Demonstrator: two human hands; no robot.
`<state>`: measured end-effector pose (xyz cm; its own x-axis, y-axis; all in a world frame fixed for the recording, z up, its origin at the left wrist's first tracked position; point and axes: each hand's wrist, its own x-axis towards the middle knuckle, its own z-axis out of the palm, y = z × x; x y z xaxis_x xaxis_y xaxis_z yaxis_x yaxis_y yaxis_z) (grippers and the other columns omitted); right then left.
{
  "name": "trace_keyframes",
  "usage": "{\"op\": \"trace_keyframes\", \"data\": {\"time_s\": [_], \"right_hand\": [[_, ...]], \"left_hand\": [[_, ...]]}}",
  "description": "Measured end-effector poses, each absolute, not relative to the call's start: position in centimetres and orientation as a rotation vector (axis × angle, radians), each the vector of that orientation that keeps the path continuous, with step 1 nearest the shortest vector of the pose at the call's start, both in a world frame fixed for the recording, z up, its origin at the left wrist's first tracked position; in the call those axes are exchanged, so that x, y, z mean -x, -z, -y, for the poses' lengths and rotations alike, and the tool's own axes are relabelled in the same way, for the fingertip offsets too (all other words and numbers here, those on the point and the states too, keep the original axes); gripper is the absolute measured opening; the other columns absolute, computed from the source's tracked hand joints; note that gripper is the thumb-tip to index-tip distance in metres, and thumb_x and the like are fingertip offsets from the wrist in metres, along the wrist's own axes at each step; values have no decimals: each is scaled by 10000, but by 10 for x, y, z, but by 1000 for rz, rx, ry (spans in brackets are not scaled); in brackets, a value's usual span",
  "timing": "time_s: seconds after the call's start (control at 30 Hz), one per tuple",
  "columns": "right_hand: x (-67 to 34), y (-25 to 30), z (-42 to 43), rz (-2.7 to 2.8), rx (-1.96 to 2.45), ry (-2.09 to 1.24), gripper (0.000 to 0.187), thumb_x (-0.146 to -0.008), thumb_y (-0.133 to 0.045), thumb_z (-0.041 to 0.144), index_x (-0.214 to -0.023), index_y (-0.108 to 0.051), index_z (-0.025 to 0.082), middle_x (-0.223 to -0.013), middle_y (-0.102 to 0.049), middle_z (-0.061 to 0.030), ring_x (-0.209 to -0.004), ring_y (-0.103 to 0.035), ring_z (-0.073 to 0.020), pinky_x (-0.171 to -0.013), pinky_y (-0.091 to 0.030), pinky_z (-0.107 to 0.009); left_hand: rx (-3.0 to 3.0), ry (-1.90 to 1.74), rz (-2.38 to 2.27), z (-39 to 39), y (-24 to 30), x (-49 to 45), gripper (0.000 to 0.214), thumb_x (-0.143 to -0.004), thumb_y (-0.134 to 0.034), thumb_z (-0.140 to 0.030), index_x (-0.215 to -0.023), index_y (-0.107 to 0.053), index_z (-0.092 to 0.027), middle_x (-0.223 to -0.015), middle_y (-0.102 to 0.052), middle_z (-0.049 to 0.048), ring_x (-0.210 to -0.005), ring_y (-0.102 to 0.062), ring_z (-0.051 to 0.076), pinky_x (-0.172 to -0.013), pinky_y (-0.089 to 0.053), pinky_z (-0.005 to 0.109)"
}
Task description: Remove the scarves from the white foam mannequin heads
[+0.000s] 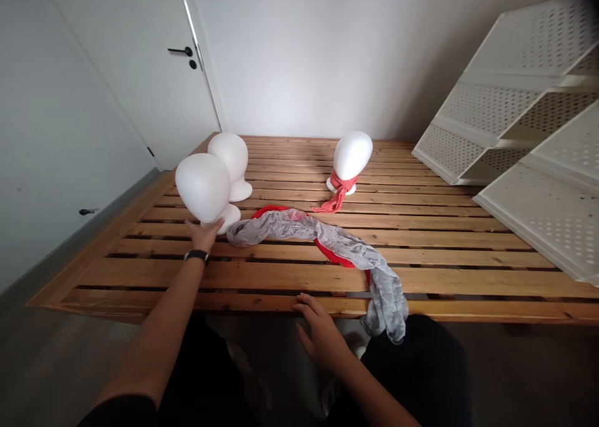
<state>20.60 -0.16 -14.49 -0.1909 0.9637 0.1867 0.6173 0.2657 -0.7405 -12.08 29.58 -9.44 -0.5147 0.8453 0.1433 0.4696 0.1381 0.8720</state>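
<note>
On the slatted wooden bed frame (pixel 421 227) we see two bare white foam heads (pixel 206 186) at left. A third scarf-wrapped foam head (pixel 352 155) stands right of them, the long grey scarf (pixel 337 246) lying before it.

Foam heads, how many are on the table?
3: one under the left hand at near left, one behind it, one wearing a red scarf farther right.

The left hand (pixel 203 232) is stretched far forward toward eleven o'clock on a nearly straight bare arm, a black band at the wrist, fingers closed in a grip. The right hand (pixel 322 333) lies low and near, palm down, fingers (pixel 306 302) loosely spread toward twelve o'clock.
</note>
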Motion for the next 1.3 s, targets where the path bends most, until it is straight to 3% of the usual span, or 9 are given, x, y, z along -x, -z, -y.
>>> {"op": "trace_keyframes", "data": {"time_s": [0.13, 0.23, 0.33, 0.5, 0.63, 0.8, 0.93, 1.13, 1.3], "right_hand": [[-200, 133, 5, 1816, 1408, -666, 352, -956, -587, 216, -1302, -647, 233, -1447, -629, -129, -1377, -597, -287, -1175, -504, -482], [-204, 112, -4, 1761, 1469, -546, 193, -996, -563, 275, -1132, -695, 243, -1102, -757, -96, -1034, -732, -258, -951, -587, -398], [-225, 78, -51, 1807, 1585, -377, 227, -1010, -561, 372, -905, -716, 244, -804, -731, -65, -772, -705, -239, -813, -553, -357], [-299, 29, -212, 1156, 1903, -402, 290, -974, -600, 471, -1036, -703, 207, -977, -771, -83, -899, -722, -258, -888, -549, -353], [-362, 29, -319, 811, 2032, -358, 519, -946, -645, 453, -1331, -555, 117, -1272, -695, -206, -1166, -679, -304, -1011, -523, -403], [-391, 56, -375, 658, 2068, -403, 725, -806, -834, 426, -1350, -495, 88, -1269, -675, -213, -1078, -697, -268, -904, -558, -344], [-392, 76, -395, 653, 2040, -389, 672, -837, -804, 331, -1375, -473, 103, -1290, -664, -185, -1071, -678, -221, -912, -529, -316], [-402, 99, -407, 631, 1996, -305, 350, -916, -696, 224, -1241, -612, 126, -1271, -678, -165, -1059, -649, -218, -971, -514, -377], [-413, 71, -397, 690, 1876, -175, 260, -911, -633, 178, -1165, -649, 126, -1220, -703, -154, -1027, -666, -208, -933, -534, -371]], "left_hand": [[-1505, -1182, -2138, -211, 120, 112, 1079, -850, -740, -529, -1603, -241, 60, -1653, -270, 365, -1606, -201, 448, -1309, -232, 581], [-2102, -1012, -1891, -146, 138, 87, 768, -956, -602, -493, -1571, -411, -75, -1653, -334, 277, -1596, -261, 413, -1316, -200, 600], [-2358, -881, -1773, -111, 142, 62, 567, -995, -556, -439, -1510, -516, -205, -1651, -384, 197, -1584, -311, 387, -1322, -166, 619], [-2360, -885, -1890, -108, 141, 48, 600, -950, -620, -446, -1504, -513, -243, -1588, -465, 193, -1490, -442, 413, -1294, -229, 651], [-2362, -903, -1892, -112, 144, 50, 608, -922, -642, -422, -1497, -520, -267, -1571, -479, 176, -1459, -466, 421, -1286, -249, 658], [-2361, -875, -1867, -112, 147, 52, 607, -865, -678, -392, -1455, -571, -292, -1482, -565, 159, -1429, -479, 442, -1252, -298, 677], [-2352, -840, -1859, -110, 146, 53, 599, -829, -703, -364, -1417, -616, -298, -1448, -611, 147, -1404, -506, 440, -1237, -326, 658], [-2307, -834, -1857, -107, 146, 53, 638, -825, -709, -343, -1454, -605, -312, -1475, -608, 124, -1420, -508, 424, -1253, -317, 635], [-2291, -831, -1849, -105, 140, 51, 595, -832, -697, -349, -1418, -649, -261, -1452, -625, 142, -1412, -512, 422, -1261, -309, 619]]}}
